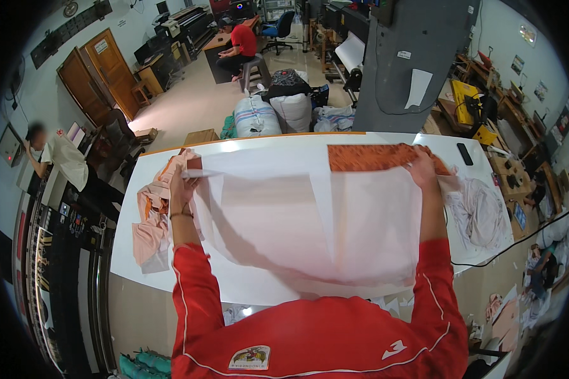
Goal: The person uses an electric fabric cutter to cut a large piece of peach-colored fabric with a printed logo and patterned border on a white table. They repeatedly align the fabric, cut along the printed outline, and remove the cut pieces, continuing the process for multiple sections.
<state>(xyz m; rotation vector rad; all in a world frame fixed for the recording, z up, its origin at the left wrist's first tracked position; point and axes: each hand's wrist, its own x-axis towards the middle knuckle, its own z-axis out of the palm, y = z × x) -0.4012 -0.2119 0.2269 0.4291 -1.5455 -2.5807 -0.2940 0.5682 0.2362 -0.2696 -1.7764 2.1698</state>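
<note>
A wide, thin white sheet, paper or cloth I cannot tell, stretches between my hands over the white table, its lower edge sagging toward me. Closed on its far left corner is my left hand, beside a heap of peach and orange cloth. My right hand grips the sheet's far right corner, next to an orange patterned strip along the far edge. Whether that strip is joined to the sheet cannot be made out. My fingertips are partly hidden.
The white table carries a black phone and crumpled white cloth on the right. Beyond stand stuffed sacks and a grey pillar. One person stands left by a long machine; another sits far back.
</note>
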